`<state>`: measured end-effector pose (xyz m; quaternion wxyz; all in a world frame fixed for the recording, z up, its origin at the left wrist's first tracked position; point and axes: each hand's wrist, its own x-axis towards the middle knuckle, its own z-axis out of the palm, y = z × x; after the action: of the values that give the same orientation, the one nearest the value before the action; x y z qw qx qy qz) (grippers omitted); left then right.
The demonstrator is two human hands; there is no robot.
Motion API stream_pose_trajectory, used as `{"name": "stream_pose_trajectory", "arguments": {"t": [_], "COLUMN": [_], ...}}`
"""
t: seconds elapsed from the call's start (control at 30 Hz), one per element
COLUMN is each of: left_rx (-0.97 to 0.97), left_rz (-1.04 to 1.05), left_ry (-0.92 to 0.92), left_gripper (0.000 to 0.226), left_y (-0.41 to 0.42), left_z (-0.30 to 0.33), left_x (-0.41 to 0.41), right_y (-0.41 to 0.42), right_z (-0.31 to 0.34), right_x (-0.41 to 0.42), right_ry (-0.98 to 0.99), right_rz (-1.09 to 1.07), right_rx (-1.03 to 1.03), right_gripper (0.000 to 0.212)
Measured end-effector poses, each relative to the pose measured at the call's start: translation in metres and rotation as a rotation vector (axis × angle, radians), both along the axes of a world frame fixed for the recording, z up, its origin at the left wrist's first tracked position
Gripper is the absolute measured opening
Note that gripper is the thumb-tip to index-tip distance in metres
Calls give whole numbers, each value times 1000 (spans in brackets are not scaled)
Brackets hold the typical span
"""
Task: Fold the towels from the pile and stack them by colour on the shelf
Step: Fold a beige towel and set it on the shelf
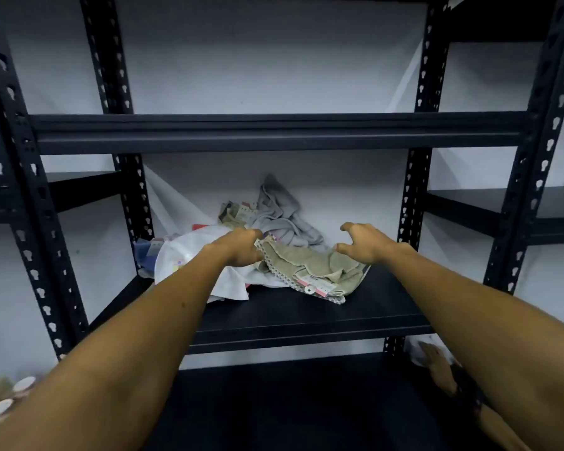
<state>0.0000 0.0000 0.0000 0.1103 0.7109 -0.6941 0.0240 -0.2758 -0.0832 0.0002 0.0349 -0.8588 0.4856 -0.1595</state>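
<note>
Towel pile (267, 242) sits mid-frame on the black shelf (306, 314): white towel (196, 255) at left, grey towel (280, 209) at back, beige towel (310, 265) in front with tags showing. Left hand (241, 247) has fingers curled, gripping the beige towel's left edge. Right hand (368, 244) hovers spread, fingers bent, over the beige towel's right end, holding nothing.

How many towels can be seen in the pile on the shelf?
At least 5: a beige towel in front, a white towel at left, a grey towel behind, a blue towel at far left, another beige towel at the back. More may be hidden underneath.
</note>
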Motion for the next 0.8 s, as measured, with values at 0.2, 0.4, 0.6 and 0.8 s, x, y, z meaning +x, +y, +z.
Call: {"name": "stream_pose_trajectory", "arguments": {"t": [0.2, 0.4, 0.6, 0.8], "left_rx": [61, 129, 171, 65], "left_rz": [-24, -114, -166, -205], "left_ry": [18, -40, -7, 138], "left_gripper": [56, 47, 49, 54], "left_y": [-35, -73, -95, -108], "left_z": [-25, -54, -71, -53], "left_x": [-14, -34, -48, -58], "right_y": [-23, -48, -77, -90], "right_z": [-32, -66, -85, -46], "right_x": [-3, -1, 2, 5], "right_ry": [52, 155, 114, -287], "right_rz": [-36, 173, 252, 229], "right_rx": [122, 316, 295, 291], "right_gripper": [53, 41, 18, 6]}}
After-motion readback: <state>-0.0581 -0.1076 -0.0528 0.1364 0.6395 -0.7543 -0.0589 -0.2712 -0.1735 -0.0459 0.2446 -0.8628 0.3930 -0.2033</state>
